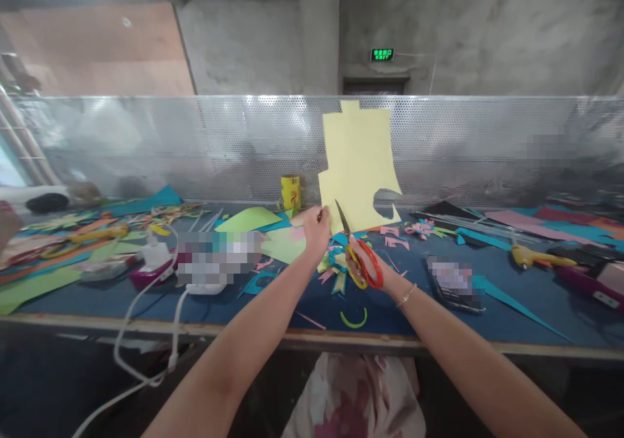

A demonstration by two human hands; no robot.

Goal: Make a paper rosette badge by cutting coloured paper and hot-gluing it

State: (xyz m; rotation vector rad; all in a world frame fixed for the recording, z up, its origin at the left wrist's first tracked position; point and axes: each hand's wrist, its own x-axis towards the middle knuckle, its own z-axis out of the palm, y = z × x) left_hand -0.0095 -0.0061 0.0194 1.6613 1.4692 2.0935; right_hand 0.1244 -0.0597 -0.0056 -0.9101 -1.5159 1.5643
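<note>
A pale yellow sheet of paper (358, 158) stands upright above the table, with a round notch cut out near its lower right corner. My left hand (318, 230) pinches its lower left edge. In my right hand (363, 266) are scissors (371, 264) with red and yellow handles, their blades pointing up in front of the sheet. Whether the blades touch the paper I cannot tell. Below the hands lie a layered paper flower (336, 266) in blue, yellow and pink and a curved green paper strip (353, 319).
Coloured paper and scraps cover much of the blue table (292, 301). A phone (453, 282) and a yellow glue gun (541, 257) lie to the right. At left are a purple power strip (153, 269) and white cable (119, 340). A perforated metal panel (253, 145) stands behind.
</note>
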